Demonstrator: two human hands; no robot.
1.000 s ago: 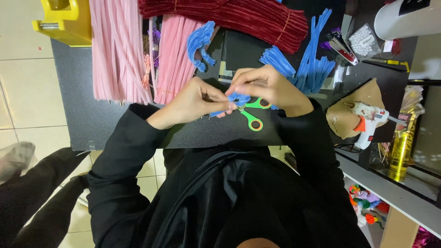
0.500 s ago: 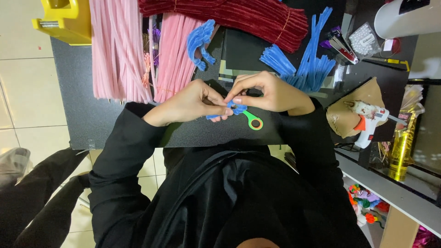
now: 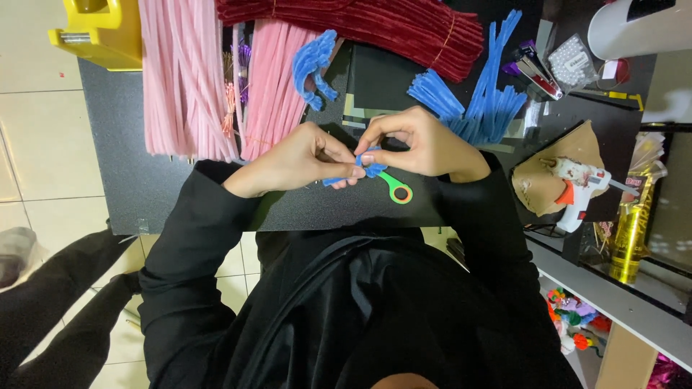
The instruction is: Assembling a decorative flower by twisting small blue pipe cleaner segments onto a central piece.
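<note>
— Nearest the camera, what did you see?

— Black sleeves [image 3: 187, 238] reaching out over the near edge of the dark worktop [image 3: 130, 180]. Both hands met above that edge, about midway along it.

— And what were they on?

— A short blue pipe cleaner piece [image 3: 367, 169]. The left hand [image 3: 299, 158] had its thumb and fingertips closed together on the piece's left end; the right hand [image 3: 418, 144] was pinched on it from above and the right. The blue fuzz showed only in the small gap between the two pinches, with a bit trailing lower left under the left fingers.

— Anything below them?

— Scissors with green and orange handles [image 3: 395, 190] lay on the worktop just under the right hand, the loop showing, the blades hidden by the fingers.

— Further out?

— Beyond the right hand, a loose bundle of blue pipe cleaners [image 3: 476, 108] fanned toward the far edge. Beyond the left hand, a curled blue piece [image 3: 313, 68] sat between pink pipe cleaners [image 3: 187, 79] on the left part and a dark red bundle [image 3: 360, 21] along the far edge.

— The corners?

— A yellow tape dispenser [image 3: 101, 32] at the far left corner. Off the right edge, a white glue gun [image 3: 580, 184] rested on a brown cardboard cone [image 3: 548, 173], well apart from the hands.
</note>
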